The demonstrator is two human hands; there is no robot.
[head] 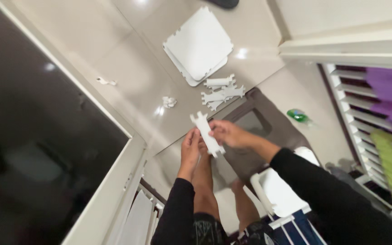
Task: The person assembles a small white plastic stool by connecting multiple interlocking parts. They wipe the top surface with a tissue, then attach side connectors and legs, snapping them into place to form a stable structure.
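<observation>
Both arms in black sleeves reach forward over bare legs. The left hand (190, 147) and the right hand (227, 133) each have fingers clamped on one white notched strip (207, 134), held slanted between them. A steady two-ended grip seems best here. Beyond the fingers, on the floor (128, 77), lie more strips (222, 93), then stacked white panels (199, 45).

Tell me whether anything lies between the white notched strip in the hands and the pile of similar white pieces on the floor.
Nothing visible does. The white notched strip, held by the left hand and right hand, has only bare floor tile between it and the pile of white pieces.
</observation>
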